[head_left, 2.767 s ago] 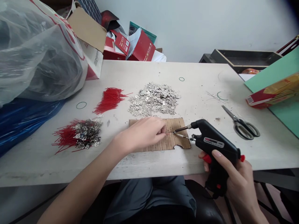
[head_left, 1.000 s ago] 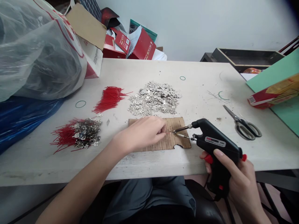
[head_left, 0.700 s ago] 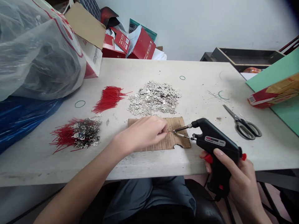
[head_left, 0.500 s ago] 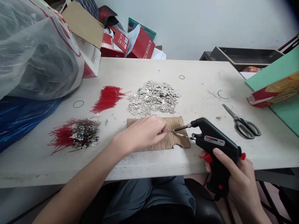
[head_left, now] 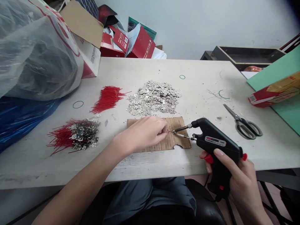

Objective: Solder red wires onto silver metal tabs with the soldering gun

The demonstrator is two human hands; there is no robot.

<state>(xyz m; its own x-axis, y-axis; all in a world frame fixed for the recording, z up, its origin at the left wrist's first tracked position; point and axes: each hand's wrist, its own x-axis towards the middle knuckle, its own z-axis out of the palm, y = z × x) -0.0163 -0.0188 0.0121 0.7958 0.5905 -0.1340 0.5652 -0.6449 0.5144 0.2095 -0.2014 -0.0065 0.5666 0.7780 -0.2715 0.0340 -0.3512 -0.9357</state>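
Observation:
My left hand rests over a piece of brown cardboard, its fingers pinched; a bit of red shows at the fingertips, perhaps a wire, too small to make out. My right hand is wrapped round the handle of a black soldering gun with a red trigger. The gun's tip and a thin feed tube meet just right of my left fingertips, above the cardboard. Behind the cardboard lies a heap of small silvery metal pieces. A bundle of red wires is left of that heap.
Red wires with metal pieces attached are piled at the left. Scissors lie at the right, near a red and yellow box. A plastic bag bulges at the far left. Green rubber bands lie on the white table.

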